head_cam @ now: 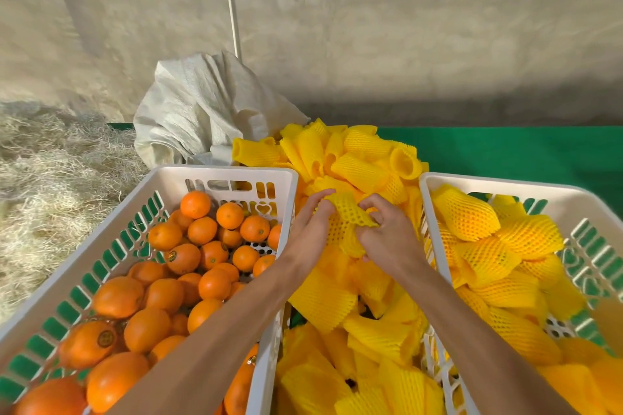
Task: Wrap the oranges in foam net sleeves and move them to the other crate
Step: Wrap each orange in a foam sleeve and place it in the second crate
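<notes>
Both forearms reach toward 12 o'clock and converge. The left hand (312,226) and right hand (387,232), fingers curled, pinch one sleeve (350,216) between them.

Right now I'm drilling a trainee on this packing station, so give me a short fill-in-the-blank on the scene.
1. The bare oranges lie in the crate on the person's ____ side.
2. Both the left hand and the right hand hold one yellow foam ____.
3. The loose pile of sleeves lies ____ the two crates.
4. The right crate holds fruit that is already ____.

Missing words: left; sleeve; between; wrapped
</notes>
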Motion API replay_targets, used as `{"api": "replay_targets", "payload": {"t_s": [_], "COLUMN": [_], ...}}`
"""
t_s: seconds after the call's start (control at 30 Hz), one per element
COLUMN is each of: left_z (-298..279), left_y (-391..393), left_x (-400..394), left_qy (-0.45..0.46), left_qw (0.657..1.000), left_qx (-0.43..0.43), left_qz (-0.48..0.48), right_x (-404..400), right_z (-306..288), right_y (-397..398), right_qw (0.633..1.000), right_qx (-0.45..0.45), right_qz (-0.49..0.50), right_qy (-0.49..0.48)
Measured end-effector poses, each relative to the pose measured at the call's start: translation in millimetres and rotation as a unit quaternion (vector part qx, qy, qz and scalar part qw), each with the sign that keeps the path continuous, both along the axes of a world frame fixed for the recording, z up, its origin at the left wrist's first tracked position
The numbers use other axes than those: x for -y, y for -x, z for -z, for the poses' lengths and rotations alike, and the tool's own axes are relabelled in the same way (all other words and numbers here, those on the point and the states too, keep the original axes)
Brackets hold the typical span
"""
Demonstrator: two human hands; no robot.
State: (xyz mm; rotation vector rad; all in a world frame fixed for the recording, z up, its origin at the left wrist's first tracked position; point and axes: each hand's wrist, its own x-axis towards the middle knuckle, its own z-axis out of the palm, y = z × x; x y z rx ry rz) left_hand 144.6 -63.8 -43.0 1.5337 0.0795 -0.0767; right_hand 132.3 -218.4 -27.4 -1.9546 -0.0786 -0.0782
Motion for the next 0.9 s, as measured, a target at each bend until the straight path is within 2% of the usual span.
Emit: {"api": "replay_targets", "payload": {"t_s": [0.07,0.1,0.17,0.27,0.33,0.43,0.57,0.67,0.8,0.9], "left_z": [-0.1,0.2,-0.1,0.1,-0.2,-1.0,-2.7,-5.8,-10.2,-12.3], "left_y": [-1.8,-2.2,-1.5,0.3,1.9,3.5,3.0,4.3,5.3,5.5], "left_x": [0.8,1.7,4.1,4.7,4.1,4.5,6.2,7.2,1.1,-3.9], "left_qy": [0.021,0.033,0.041,0.044,0.043,0.037,0.021,0.066,0.130,0.167], "left_qw": [0.999,0.999,0.999,0.998,0.998,0.999,0.999,0.993,0.983,0.975], "left_qx": [-0.015,-0.016,0.001,0.022,0.033,0.026,-0.039,-0.099,-0.131,-0.146], "left_qz": [-0.021,-0.028,-0.029,-0.027,-0.016,-0.002,-0.004,-0.015,-0.008,0.013], "right_x": [0.9,1.4,2.2,5.7,10.6,13.7,12.4,13.4,20.6,24.2], "right_z": [-1.8,-2.4,-3.0,-3.2,-4.4,-5.5,-2.2,-2.3,-3.9,-6.1], "right_y": [0.8,0.3,-3.3,-6.8,-8.2,-9.4,-12.5,-13.5,-16.2,-15.7], "right_qw": [0.999,0.998,0.980,0.899,0.857,0.829,0.801,0.794,0.782,0.795], "right_qx": [0.033,0.028,-0.040,-0.168,-0.196,-0.212,-0.271,-0.297,-0.294,-0.264], "right_qz": [-0.007,-0.007,-0.005,-0.027,-0.036,-0.021,0.014,0.028,0.036,0.046], "right_qy": [-0.016,-0.058,-0.195,-0.403,-0.475,-0.517,-0.534,-0.529,-0.548,-0.544]}}
